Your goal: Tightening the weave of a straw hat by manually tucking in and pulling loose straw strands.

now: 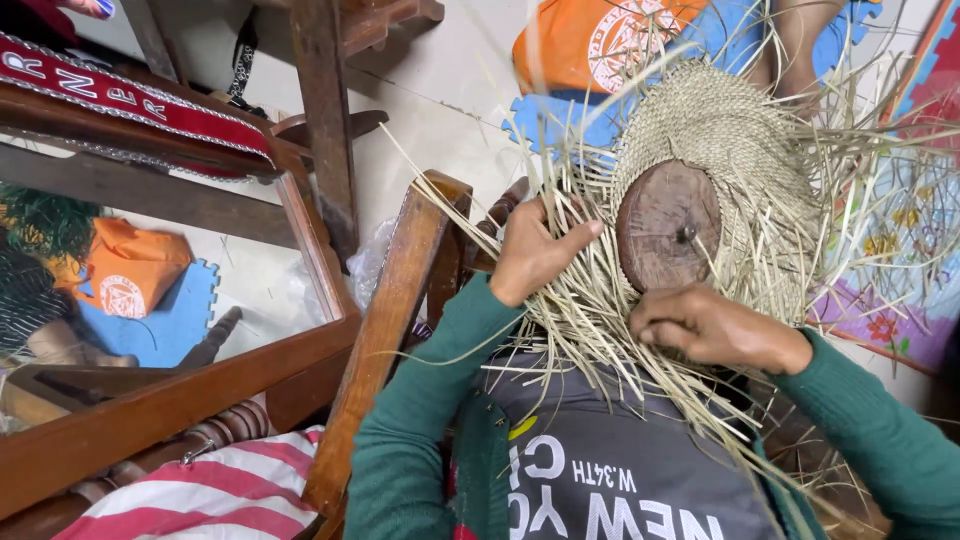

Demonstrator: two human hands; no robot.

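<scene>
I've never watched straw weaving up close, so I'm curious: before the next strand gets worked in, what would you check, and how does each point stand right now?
1. Left hand grips the loose pale straw strands: ok.
2. Right hand rests on the strands below the round brown wooden block: ok.
3. Woven tan straw piece sits snug around the block: ok.
4. Strands untangled: not ok, many cross and splay outward.
5. Which strand the right hand's fingers pinch: cannot tell, hidden.
6. Brown wooden chair frame clear of the left sleeve: cannot tell.
</scene>
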